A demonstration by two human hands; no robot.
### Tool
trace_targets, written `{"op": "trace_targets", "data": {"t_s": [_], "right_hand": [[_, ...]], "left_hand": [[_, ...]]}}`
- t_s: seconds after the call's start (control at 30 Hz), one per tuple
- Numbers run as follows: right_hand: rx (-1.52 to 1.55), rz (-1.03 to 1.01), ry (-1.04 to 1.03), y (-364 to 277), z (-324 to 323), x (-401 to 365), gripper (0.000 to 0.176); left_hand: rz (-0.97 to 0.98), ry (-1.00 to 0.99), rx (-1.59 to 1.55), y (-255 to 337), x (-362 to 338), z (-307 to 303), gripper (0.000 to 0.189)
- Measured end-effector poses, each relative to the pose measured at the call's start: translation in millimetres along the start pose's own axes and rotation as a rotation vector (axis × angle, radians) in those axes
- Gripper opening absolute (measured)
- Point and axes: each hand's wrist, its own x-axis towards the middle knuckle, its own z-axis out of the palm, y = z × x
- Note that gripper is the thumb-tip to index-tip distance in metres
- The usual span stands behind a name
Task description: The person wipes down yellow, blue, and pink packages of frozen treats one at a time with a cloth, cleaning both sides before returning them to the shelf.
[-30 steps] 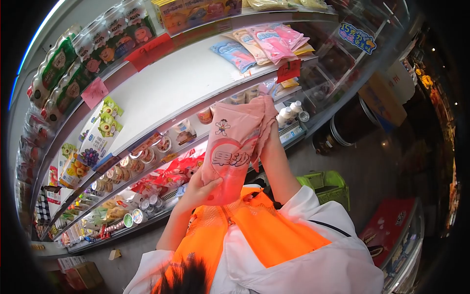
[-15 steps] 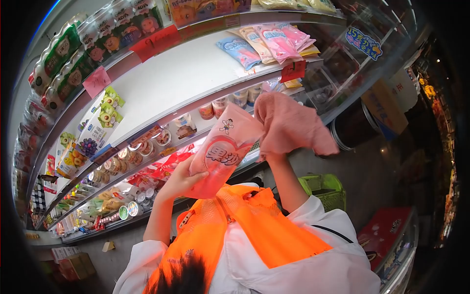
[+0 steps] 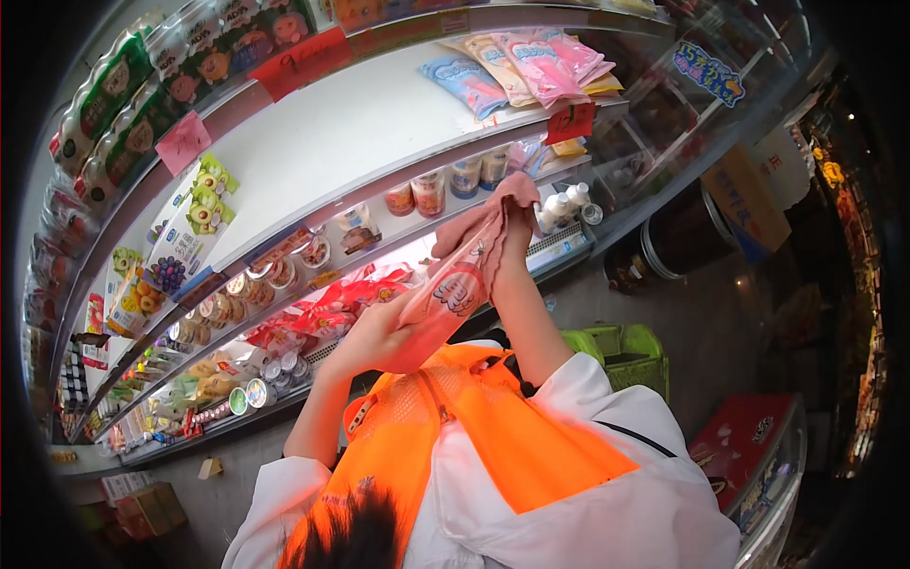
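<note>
A pink pouch (image 3: 453, 289) with dark lettering is held in front of the orange vest. Around its lower end, my left hand (image 3: 374, 337) is closed, thumb on the front. A dusty pink cloth (image 3: 483, 220) lies over the pouch's upper end, covering part of its print. My right hand (image 3: 515, 237) is closed on the cloth at the pouch's upper right edge; its fingers are mostly covered by the fabric. The pouch is tilted, with its top toward the shelves.
Shelves (image 3: 313, 161) carry flat pouches (image 3: 545, 62) at the upper right, cups (image 3: 427, 194) and small white bottles (image 3: 564, 204) below. A green basket (image 3: 630, 356) and a red box (image 3: 744, 446) stand at right, near a dark round container (image 3: 678, 237).
My right hand has brought the cloth left onto the pouch, wrapping its upper end. The pouch has turned more edge-on and sits slightly lower.
</note>
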Motion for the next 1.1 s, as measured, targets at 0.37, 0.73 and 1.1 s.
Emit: {"op": "trace_targets", "data": {"t_s": [0.37,0.73,1.1], "right_hand": [[-1.892,-0.815,-0.493,-140.4,41.3,-36.4,0.016],[-0.973,-0.503,-0.548,-22.6,44.5,-75.5,0.037],[-0.998,-0.905,-0.291,-45.0,35.1,-65.3,0.011]], "left_hand": [[-0.109,0.297,-0.645,-33.0,-18.6,-12.3,0.045],[0.063,0.428,-1.280,0.5,9.3,-6.4,0.056],[0.619,0.062,-1.332,-69.1,3.9,-48.6,0.084]]}}
